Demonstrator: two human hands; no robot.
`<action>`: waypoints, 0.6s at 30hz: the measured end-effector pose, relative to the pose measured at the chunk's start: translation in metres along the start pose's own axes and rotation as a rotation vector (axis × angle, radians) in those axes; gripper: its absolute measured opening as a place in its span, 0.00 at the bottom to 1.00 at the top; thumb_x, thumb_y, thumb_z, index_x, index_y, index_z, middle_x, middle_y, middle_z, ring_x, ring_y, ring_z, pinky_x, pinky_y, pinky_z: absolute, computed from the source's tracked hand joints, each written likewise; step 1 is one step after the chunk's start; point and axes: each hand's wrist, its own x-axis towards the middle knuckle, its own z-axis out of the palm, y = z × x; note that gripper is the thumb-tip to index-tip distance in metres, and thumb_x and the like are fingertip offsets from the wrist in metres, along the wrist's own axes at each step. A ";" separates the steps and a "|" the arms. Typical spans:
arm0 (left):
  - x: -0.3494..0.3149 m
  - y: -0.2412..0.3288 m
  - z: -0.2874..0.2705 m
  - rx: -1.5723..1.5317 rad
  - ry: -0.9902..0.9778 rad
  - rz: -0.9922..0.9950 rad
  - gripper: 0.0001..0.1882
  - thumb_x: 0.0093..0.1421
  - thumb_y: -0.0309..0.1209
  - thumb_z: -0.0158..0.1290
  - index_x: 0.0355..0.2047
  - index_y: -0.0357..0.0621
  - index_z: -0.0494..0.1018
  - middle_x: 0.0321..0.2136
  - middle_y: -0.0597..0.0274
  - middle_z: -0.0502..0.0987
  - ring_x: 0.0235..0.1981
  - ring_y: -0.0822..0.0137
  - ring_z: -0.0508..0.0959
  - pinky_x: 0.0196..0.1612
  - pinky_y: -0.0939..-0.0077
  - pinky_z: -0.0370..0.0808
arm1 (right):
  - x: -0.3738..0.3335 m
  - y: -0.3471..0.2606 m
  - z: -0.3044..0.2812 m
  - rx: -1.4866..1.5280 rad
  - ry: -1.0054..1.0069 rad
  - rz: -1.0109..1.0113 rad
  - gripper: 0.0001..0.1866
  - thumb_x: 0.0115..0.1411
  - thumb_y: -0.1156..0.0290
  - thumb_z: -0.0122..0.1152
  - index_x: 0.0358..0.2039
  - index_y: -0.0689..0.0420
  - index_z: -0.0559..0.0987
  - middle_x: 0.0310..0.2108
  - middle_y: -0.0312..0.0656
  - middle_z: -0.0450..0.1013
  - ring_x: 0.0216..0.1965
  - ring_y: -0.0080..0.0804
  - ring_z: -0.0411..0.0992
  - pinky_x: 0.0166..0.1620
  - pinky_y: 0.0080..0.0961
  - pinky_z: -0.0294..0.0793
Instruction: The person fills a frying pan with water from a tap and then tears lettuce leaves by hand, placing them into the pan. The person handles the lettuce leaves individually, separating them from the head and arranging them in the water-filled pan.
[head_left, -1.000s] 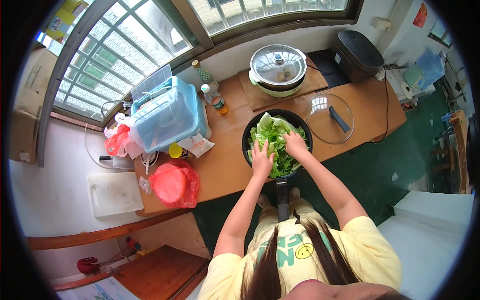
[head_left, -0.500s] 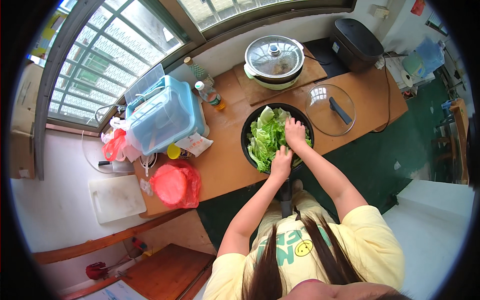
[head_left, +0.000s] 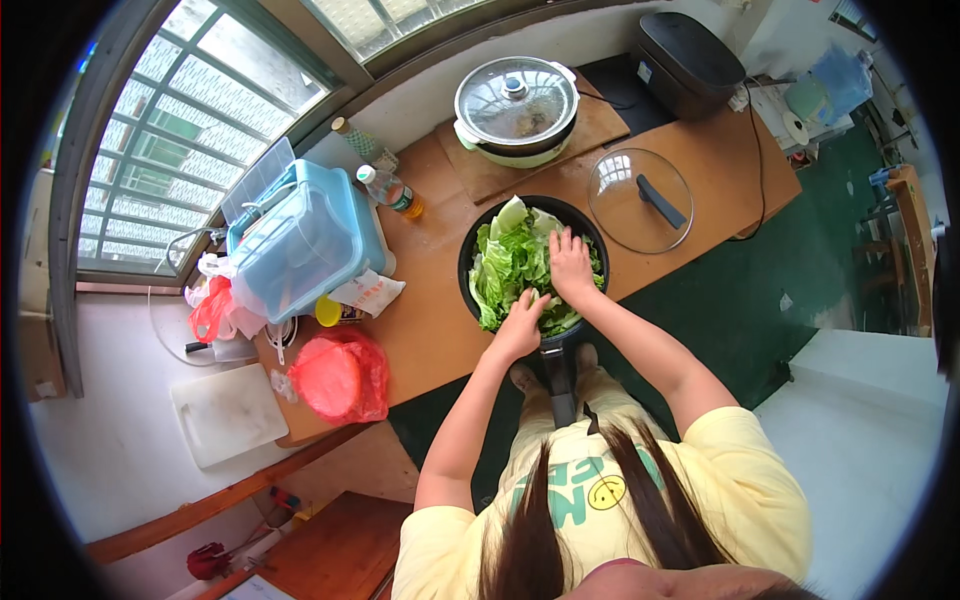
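Note:
Torn green leafy vegetable, which looks like lettuce, heaps up inside a black frying pan. The pan stands near the front edge of the table, its dark handle pointing toward my body. My right hand lies on the right side of the leaves, its fingers stretched out and slightly apart. Lower down, at the near side of the heap, my left hand touches the leaves with its fingers spread. Neither hand appears to grasp a leaf. Beneath the greens, the pan's bottom is hidden.
Right of the pan lies a glass lid. A lidded pot stands behind on a wooden board, beside a black appliance. Leftward are a bottle, a blue bin, a red plastic bag and a white cutting board.
My left hand has shifted left and nearer across the leaves. The fingers of both hands have spread from a more curled pose. The whole view has shifted a little.

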 end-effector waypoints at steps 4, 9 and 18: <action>-0.001 0.017 -0.015 0.097 0.202 0.005 0.27 0.45 0.20 0.53 0.49 0.47 0.68 0.48 0.45 0.64 0.49 0.46 0.66 0.52 0.60 0.65 | 0.001 -0.002 0.009 0.056 -0.058 0.024 0.24 0.54 0.72 0.46 0.52 0.63 0.64 0.53 0.57 0.59 0.53 0.49 0.60 0.55 0.41 0.61; 0.001 0.028 -0.006 0.083 0.109 -0.052 0.28 0.44 0.27 0.61 0.48 0.48 0.69 0.40 0.49 0.66 0.38 0.51 0.72 0.41 0.61 0.72 | 0.015 0.008 0.011 0.250 -0.201 0.067 0.22 0.51 0.74 0.49 0.48 0.62 0.65 0.49 0.55 0.62 0.50 0.48 0.62 0.52 0.38 0.63; 0.038 -0.012 0.016 0.339 0.158 -0.087 0.15 0.46 0.21 0.49 0.36 0.49 0.70 0.37 0.48 0.69 0.28 0.48 0.77 0.30 0.58 0.75 | -0.013 0.033 -0.060 0.394 -0.953 -0.305 0.10 0.40 0.74 0.61 0.28 0.55 0.77 0.37 0.47 0.69 0.44 0.44 0.67 0.39 0.40 0.71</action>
